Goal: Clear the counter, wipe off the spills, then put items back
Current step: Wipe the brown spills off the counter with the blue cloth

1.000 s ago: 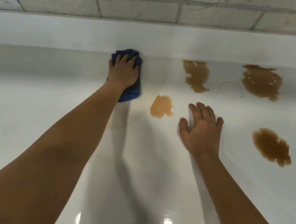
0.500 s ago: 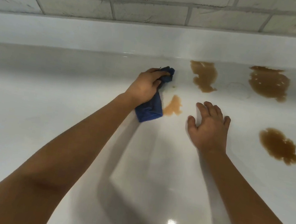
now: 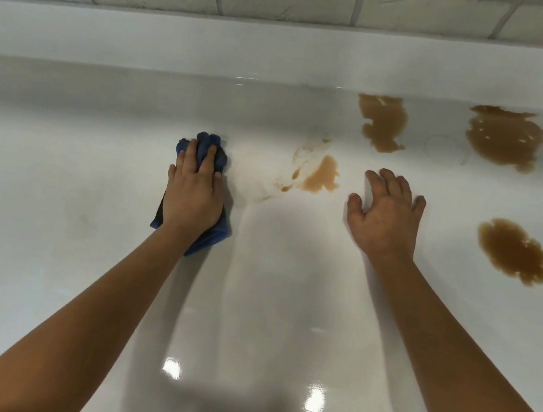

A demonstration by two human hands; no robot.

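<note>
- The left hand (image 3: pixel 193 195) lies palm-down on a blue cloth (image 3: pixel 206 235), fingers (image 3: pixel 208 159) bent over the bunched far end of it and pressing it onto the white tabletop (image 3: pixel 59 178).
- The cloth sits left of the tabletop's middle, about midway between the near edge and the back edge; its corners stick out beneath the wrist and on both sides of the palm.
- The right hand (image 3: pixel 387 217) rests flat on the tabletop with fingers spread and nearly straight, holding nothing, well apart from the cloth.
- Between the two hands lies a partly wiped spill (image 3: pixel 324 176): a light brown patch with a thin streaked smear on its left side.
- A second brown spill (image 3: pixel 383 122) lies near the back edge, beyond the right hand.
- A larger dark spill (image 3: pixel 505 136) lies further right along the back edge, with a faint ring mark (image 3: pixel 447 147) just beside it.
- Another dark spill (image 3: pixel 512 251) lies to the right of the right hand.
- Two more brown patches are cut off at the right side of the view.
- A low white upstand (image 3: pixel 180 45) runs along the back edge beneath a wall of pale tiles (image 3: pixel 283 3).
</note>
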